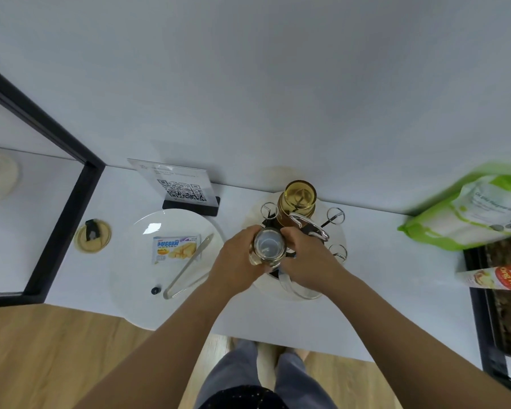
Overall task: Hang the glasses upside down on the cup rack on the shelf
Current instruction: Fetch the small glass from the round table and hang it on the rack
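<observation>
On the white shelf [366, 290] the rack [335, 219] carries an upturned amber glass [298, 202] at its far side, and just in front both hands, left [236, 267] and right [310, 261], close around an inverted clear glass [268, 246] over the rack.

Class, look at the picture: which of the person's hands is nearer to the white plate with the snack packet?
Left. The left hand, gripping the clear glass, is right beside the plate rim; the right hand is on the glass's far side.

Plain pale wall [278, 84], white shelf [381, 290], light wooden floor [42, 349] below.
</observation>
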{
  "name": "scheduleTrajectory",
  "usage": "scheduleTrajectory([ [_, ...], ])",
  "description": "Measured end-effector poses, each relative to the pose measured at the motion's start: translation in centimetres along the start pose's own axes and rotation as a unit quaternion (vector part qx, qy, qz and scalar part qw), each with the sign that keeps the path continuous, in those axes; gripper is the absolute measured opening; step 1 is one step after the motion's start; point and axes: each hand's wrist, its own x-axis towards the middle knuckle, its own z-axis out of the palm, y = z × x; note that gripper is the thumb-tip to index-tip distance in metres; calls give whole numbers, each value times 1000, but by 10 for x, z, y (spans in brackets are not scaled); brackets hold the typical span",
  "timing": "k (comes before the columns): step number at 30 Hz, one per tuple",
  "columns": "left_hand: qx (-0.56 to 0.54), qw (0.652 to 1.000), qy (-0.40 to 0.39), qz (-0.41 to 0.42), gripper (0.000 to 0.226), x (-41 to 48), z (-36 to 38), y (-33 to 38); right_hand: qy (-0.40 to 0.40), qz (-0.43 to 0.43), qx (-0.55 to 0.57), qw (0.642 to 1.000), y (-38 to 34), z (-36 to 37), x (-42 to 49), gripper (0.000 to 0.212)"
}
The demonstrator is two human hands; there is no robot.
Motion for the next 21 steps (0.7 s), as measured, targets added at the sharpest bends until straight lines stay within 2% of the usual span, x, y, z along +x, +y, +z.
scheduleTrajectory([
  [10,28,999,-27,7,55,-5,8,-2,4,9,-50,999,8,-4,-6,47],
  [21,58,998,-22,-5,66,-18,16,-4,-8,7,-65,998,14,-1,-17,51],
])
